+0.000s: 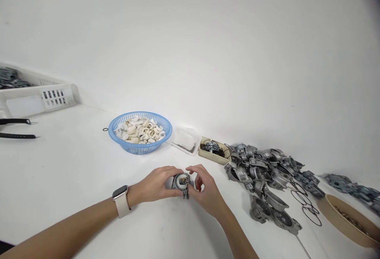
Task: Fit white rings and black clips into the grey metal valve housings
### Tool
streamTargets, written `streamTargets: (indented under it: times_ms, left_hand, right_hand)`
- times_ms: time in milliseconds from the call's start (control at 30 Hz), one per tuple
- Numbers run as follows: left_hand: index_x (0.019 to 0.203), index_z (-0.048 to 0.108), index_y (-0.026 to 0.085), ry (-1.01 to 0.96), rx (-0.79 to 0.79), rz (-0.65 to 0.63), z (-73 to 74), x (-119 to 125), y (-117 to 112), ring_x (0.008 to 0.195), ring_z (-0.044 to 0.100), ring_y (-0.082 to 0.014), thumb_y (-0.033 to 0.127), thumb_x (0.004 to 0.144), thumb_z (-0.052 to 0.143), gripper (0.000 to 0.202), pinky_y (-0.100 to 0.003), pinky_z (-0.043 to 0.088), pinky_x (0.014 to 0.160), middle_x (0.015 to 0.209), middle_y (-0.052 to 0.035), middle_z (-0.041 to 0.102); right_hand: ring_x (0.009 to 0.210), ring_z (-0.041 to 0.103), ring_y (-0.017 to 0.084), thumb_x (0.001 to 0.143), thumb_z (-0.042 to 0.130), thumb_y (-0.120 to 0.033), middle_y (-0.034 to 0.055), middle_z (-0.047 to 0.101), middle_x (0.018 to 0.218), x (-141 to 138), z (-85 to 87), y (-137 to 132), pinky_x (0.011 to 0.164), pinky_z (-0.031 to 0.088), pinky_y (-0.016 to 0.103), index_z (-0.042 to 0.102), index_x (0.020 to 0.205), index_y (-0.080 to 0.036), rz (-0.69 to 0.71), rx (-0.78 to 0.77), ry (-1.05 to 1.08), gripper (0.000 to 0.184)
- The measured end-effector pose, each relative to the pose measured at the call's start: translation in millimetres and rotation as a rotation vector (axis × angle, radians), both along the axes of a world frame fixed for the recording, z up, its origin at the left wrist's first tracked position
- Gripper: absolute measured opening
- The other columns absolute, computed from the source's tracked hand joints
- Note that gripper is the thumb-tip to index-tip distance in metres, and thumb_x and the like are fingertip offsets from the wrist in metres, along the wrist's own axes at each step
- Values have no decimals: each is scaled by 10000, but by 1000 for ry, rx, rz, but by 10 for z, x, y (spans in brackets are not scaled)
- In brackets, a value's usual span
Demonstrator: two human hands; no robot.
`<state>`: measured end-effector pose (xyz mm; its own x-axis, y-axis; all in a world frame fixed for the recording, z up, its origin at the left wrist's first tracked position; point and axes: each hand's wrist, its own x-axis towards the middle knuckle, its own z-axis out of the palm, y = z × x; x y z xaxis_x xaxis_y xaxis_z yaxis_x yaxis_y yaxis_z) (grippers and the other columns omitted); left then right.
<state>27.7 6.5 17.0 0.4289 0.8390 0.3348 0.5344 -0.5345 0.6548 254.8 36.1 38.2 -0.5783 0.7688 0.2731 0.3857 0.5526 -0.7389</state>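
A small metal part point(181, 183) is held just above the white table point(74, 164), near its front edge, between both hands. The left hand point(157, 186), a watch point(121, 200) on its wrist, is curled round the part's left side, fingers closed on it from behind and thumb in front. The right hand point(208, 191) is drawn narrow, thumb and forefinger pinched against the part's right edge; whether anything tiny is gripped in that pinch cannot be told. The round top face of the part is turned up toward the camera.

By the look of it, fine fitting work on that top face is in hand, and a steady left grip and a precise fingertip touch from the right would be called for.

A blue basket point(139, 148) of white curved pieces point(139, 130) is seen behind the hands. A pile of grey metal housings point(261, 172) and loose black rings point(305, 205) is spread to the right.
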Motion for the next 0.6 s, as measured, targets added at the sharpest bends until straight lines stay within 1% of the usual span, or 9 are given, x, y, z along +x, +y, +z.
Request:
streamTargets:
  times_ms: [200,367,533,600]
  left_hand:
    - [1328,559,315,20,6,3,14,7,-21,1004,617,-236,549,867,708,539,-323,457,838,1125,-20,666]
    - [1319,562,291,24,5,5,15,7,-17,994,616,-241,543,862,715,544,-326,461,834,1118,-32,665]
    - [1334,551,307,17,10,-12,24,4,-21,1014,615,-238,542,860,719,555,-321,464,846,1138,-24,659]
    - [1324,558,305,17,12,-13,33,2,-24,1007,616,-236,539,860,720,544,-320,465,841,1131,-25,660]
  right_hand:
    - [631,456,93,779,548,-66,-21,561,1017,4,21,-13,606,433,251,571,1221,-334,53,-56,-14,518]
    - [623,445,90,779,558,-81,-14,543,1040,-3,19,-10,604,423,258,576,1201,-322,10,-16,0,487]
    - [631,448,95,768,555,-67,-25,548,1003,1,34,-13,593,412,247,578,1200,-336,51,-65,-18,509]
    - [632,445,94,763,552,-61,-24,546,1015,-2,39,-13,598,410,248,580,1196,-335,44,-56,-20,513]
